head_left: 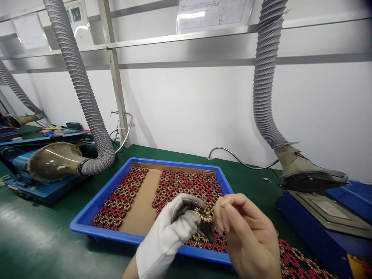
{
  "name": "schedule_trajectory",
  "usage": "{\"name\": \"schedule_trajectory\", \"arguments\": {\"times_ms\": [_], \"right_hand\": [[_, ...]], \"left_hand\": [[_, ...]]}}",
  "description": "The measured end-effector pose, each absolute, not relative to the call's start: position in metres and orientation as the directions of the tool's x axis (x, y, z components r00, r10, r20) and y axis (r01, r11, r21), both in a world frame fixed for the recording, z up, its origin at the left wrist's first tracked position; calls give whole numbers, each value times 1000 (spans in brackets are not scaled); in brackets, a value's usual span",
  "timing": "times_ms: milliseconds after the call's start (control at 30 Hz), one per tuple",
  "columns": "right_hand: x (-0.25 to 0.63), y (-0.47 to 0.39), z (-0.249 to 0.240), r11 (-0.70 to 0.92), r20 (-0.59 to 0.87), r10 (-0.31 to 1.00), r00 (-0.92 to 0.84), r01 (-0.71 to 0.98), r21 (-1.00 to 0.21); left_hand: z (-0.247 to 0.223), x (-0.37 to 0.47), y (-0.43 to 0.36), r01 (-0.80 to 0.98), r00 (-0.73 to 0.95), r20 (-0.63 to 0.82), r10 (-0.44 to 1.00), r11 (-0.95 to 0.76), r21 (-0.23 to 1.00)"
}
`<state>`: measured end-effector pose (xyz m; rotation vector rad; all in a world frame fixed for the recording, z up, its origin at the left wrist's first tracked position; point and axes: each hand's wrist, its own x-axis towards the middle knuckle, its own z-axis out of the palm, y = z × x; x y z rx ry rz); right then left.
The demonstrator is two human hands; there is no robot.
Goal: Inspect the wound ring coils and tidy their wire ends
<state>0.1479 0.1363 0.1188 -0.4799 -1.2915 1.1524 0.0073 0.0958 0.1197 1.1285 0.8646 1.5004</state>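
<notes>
My left hand (177, 226), in a white glove with dirty grey fingertips, pinches a small ring-shaped part (204, 214) with copper-coloured spokes. Close to its right side is my bare right hand (247, 228), its fingers curled together at the tips; whatever they hold, if anything, is too small to make out. Both hands are over the front right of a blue tray (101, 232). Inside the tray, rows of similar red and copper ring parts (186, 186) lie on brown cardboard (142, 197), with a bare strip of cardboard between two groups.
More ring parts (299, 259) lie on the green table (35, 240) at the right. Ribbed ducts with hoods hang at the left (55, 161) and right (310, 174). A blue machine (325, 228) stands at the right, beside a blue bin (354, 199). A thin cable (241, 161) runs behind.
</notes>
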Motion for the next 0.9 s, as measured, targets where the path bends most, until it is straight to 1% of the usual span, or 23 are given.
{"name": "schedule_trajectory", "arguments": {"times_ms": [67, 133, 167, 233, 300, 367, 433, 500, 567, 600, 633, 700, 800, 867, 900], "right_hand": [[147, 133, 120, 444, 509, 841, -187, -302, -844], [146, 132, 120, 479, 528, 819, -225, -236, -845], [145, 132, 120, 487, 536, 811, -235, -237, -841], [145, 134, 119, 468, 543, 803, -244, -306, -829], [148, 137, 118, 423, 535, 798, -278, -376, -825], [153, 139, 118, 376, 508, 786, -353, -379, -846], [158, 141, 119, 323, 440, 765, -470, -310, -894], [164, 143, 121, 280, 349, 752, -559, -208, -937], [168, 146, 122, 281, 284, 767, -575, -96, -955], [170, 147, 122, 298, 280, 781, -558, -62, -953], [171, 149, 122, 329, 303, 791, -531, -49, -943], [172, 151, 122, 416, 393, 782, -484, -64, -907], [170, 151, 124, 539, 512, 696, -504, -105, -836], [165, 148, 125, 553, 537, 656, -530, -148, -820], [162, 147, 125, 543, 544, 656, -523, -173, -821]], "left_hand": [[122, 8, 96, -347, -28, 228, 973, -223, 911], [124, 8, 96, -353, 4, 212, 977, -197, 915], [126, 8, 95, -338, 14, 192, 981, -176, 924], [128, 7, 94, -303, 22, 160, 987, -146, 942], [129, 7, 92, -287, -4, 204, 979, -196, 938], [128, 9, 90, -308, -49, 273, 961, -274, 911], [124, 12, 89, -388, -69, 307, 949, -310, 868], [119, 14, 90, -495, -41, 314, 948, -293, 818], [116, 15, 92, -552, 14, 323, 946, -262, 791], [115, 15, 92, -549, 48, 322, 946, -244, 800], [116, 14, 93, -525, 80, 315, 946, -228, 820], [119, 13, 93, -441, 131, 269, 954, -186, 878], [121, 12, 92, -337, 164, 137, 977, -75, 938], [119, 13, 92, -337, 168, 75, 983, -14, 942], [117, 14, 92, -353, 174, 64, 983, 1, 935]]}}
